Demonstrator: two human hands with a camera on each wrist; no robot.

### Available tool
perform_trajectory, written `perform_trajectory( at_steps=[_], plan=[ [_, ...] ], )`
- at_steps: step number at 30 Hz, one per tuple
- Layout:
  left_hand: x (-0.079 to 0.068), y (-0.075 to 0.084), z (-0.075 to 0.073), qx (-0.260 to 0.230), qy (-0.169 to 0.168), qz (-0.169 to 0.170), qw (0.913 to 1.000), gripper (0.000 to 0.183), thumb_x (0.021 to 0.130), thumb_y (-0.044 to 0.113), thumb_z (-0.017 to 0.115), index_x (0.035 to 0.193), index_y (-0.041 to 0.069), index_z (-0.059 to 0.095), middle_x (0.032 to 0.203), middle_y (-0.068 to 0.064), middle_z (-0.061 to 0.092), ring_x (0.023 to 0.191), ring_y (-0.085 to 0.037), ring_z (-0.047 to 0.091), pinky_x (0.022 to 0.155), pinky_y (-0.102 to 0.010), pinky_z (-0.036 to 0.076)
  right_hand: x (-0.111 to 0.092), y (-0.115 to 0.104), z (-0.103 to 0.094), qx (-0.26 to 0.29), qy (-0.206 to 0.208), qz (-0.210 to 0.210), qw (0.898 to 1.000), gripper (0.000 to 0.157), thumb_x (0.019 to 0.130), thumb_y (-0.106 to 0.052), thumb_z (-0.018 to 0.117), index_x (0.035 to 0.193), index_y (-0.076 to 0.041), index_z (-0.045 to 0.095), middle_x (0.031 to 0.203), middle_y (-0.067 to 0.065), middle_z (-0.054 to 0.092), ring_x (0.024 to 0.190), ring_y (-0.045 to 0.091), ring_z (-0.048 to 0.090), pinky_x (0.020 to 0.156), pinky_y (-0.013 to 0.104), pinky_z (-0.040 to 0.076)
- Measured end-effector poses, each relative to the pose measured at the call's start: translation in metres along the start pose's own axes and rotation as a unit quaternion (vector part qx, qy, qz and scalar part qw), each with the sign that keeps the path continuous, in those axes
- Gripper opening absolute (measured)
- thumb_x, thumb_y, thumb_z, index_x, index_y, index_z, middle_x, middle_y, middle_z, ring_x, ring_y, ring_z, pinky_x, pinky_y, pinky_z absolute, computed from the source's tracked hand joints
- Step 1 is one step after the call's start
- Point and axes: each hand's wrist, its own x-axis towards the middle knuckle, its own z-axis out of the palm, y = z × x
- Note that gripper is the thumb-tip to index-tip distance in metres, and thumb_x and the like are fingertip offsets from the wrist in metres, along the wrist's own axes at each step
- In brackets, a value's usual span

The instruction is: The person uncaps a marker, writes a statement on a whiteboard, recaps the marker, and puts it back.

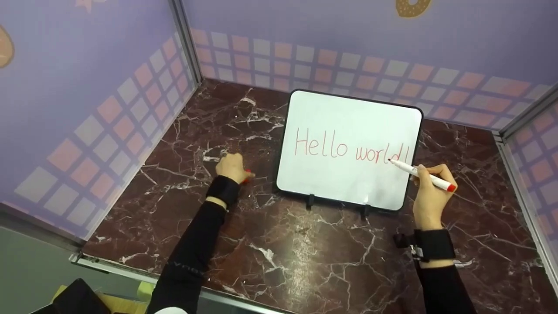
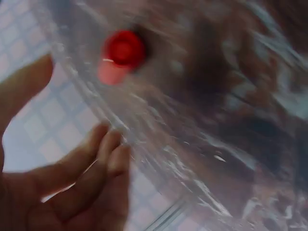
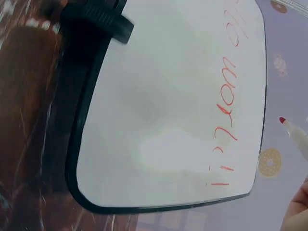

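Observation:
A black-framed whiteboard point(image 1: 331, 181) leans upright on two black stand feet, with "Hello world!" in red lettering point(image 1: 321, 146) across it. My right hand point(image 1: 432, 198) pinches a white marker point(image 1: 405, 167) with a red end, its red tip at the last letters in the head view. In the right wrist view the marker point(image 3: 296, 137) shows at the right edge, tip apart from the board. Left of the board, my left hand point(image 1: 231, 168) is beside a red cap point(image 1: 248, 175). The left wrist view shows the cap point(image 2: 124, 49) on the table, outside the parted thumb and loosely bent fingers.
The dark red marbled table point(image 1: 270, 244) extends around the board. Purple walls point(image 1: 340, 26) with pink and grey squares enclose it at the back and sides. A metal edge point(image 1: 130, 272) runs along the table's front.

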Motion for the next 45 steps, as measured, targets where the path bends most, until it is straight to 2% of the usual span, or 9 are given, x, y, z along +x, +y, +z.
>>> perform_trajectory(
  at_steps=[4,8,11,14,20,24,32,40,45],
  plan=[
    [-0.002,-0.004,0.008,0.019,-0.031,-0.003,0.9994,0.035,0.078,0.026,0.084,0.097,0.001,0.07,0.107,-0.02,0.072,0.1,-0.041,0.068,0.082,-0.053,0.057,-0.003,0.002,0.003,-0.003,0.002,0.018,1.0,0.025,0.085,0.016,0.062,0.065,0.005,0.054,0.066,0.006,0.057,0.053,0.015,0.053,0.053,0.021,0.046],
    [-0.004,-0.001,0.01,-0.009,0.06,0.044,0.9972,0.021,0.082,0.015,0.078,0.094,0.0,0.068,0.098,-0.021,0.073,0.09,-0.043,0.07,0.074,-0.054,0.058,-0.005,0.001,0.007,-0.008,-0.002,0.031,0.999,0.023,0.085,0.014,0.063,0.066,0.007,0.053,0.066,0.005,0.056,0.053,0.015,0.053,0.053,0.021,0.047],
    [-0.011,0.014,0.003,-0.062,0.144,0.122,0.98,0.015,0.084,0.01,0.076,0.092,0.001,0.067,0.09,-0.019,0.073,0.081,-0.04,0.07,0.07,-0.05,0.057,-0.004,-0.005,0.012,0.017,-0.007,0.041,0.999,0.024,0.086,0.013,0.064,0.066,0.004,0.053,0.065,0.005,0.055,0.054,0.016,0.053,0.054,0.021,0.048],
    [-0.025,0.041,-0.009,-0.121,0.177,0.205,0.9548,0.014,0.083,0.008,0.077,0.092,0.004,0.068,0.089,-0.015,0.073,0.079,-0.033,0.07,0.072,-0.043,0.057,-0.005,-0.014,0.02,0.076,-0.021,0.047,0.996,0.025,0.086,0.015,0.063,0.066,0.004,0.054,0.064,0.008,0.056,0.055,0.017,0.053,0.054,0.022,0.049],
    [-0.06,0.1,-0.029,-0.19,0.152,0.323,0.9147,0.014,0.081,0.008,0.079,0.091,0.007,0.07,0.095,-0.007,0.075,0.091,-0.022,0.071,0.087,-0.032,0.057,-0.026,-0.025,0.044,0.118,-0.097,0.069,0.986,0.022,0.087,0.018,0.058,0.069,0.005,0.056,0.068,0.009,0.057,0.055,0.018,0.055,0.056,0.022,0.05],
    [-0.073,0.121,-0.031,-0.188,0.145,0.363,0.9009,0.015,0.081,0.011,0.08,0.091,0.007,0.07,0.094,-0.005,0.075,0.091,-0.02,0.071,0.087,-0.031,0.056,-0.047,-0.026,0.056,0.091,-0.152,0.091,0.98,0.024,0.088,0.017,0.057,0.07,0.001,0.058,0.07,0.007,0.056,0.057,0.016,0.055,0.058,0.021,0.047],
    [-0.086,0.133,-0.026,-0.181,0.133,0.394,0.8913,0.014,0.083,0.014,0.079,0.091,0.007,0.07,0.092,-0.005,0.074,0.088,-0.019,0.07,0.084,-0.031,0.056,-0.066,-0.024,0.061,0.098,-0.205,0.095,0.969,0.025,0.089,0.017,0.055,0.071,-0.001,0.058,0.07,0.003,0.056,0.057,0.014,0.054,0.058,0.02,0.046],
    [-0.094,0.139,-0.024,-0.158,0.129,0.475,0.8561,0.019,0.087,0.015,0.074,0.099,0.002,0.069,0.094,-0.009,0.074,0.087,-0.023,0.07,0.081,-0.033,0.057,-0.077,-0.025,0.065,0.02,-0.253,0.099,0.962,0.026,0.088,0.014,0.059,0.071,-0.005,0.057,0.069,0.002,0.059,0.058,0.012,0.058,0.056,0.019,0.046],
    [-0.094,0.132,-0.027,-0.156,0.12,0.476,0.8571,0.019,0.087,0.016,0.072,0.099,0.001,0.07,0.094,-0.01,0.075,0.085,-0.024,0.07,0.08,-0.033,0.057,-0.08,-0.021,0.067,0.004,-0.292,0.081,0.953,0.019,0.088,0.011,0.063,0.075,-0.003,0.06,0.072,0.002,0.063,0.061,0.012,0.061,0.057,0.02,0.049]
  ],
)
